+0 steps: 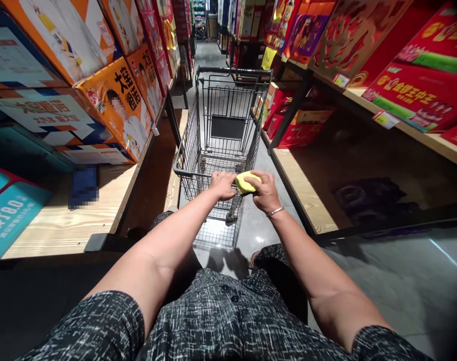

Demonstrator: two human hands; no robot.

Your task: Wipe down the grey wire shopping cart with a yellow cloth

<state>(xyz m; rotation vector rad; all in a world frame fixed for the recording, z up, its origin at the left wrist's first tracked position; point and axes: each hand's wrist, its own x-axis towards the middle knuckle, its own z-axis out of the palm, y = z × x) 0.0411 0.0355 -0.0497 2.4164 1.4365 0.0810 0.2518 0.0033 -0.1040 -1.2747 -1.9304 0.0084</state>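
In front of me stands a dark wire shopping cart (228, 108), its basket showing only bare wire mesh. My left hand (223, 185) is closed over the cart's near rim, fingers curled around the bar. Beside it, my right hand (265, 190) grips a folded yellow cloth (247, 182) at the right end of that same rim. The cloth is pressed at or just above the bar; whether it touches the metal is hard to make out. A bracelet circles my right wrist.
Wooden shelves flank the aisle. Orange and white boxes (113, 108) are stacked at left, with a dark blue item (84, 185) on the lower shelf. Red boxes (409, 95) fill the right shelf. The tiled floor (209, 55) runs on beyond the cart.
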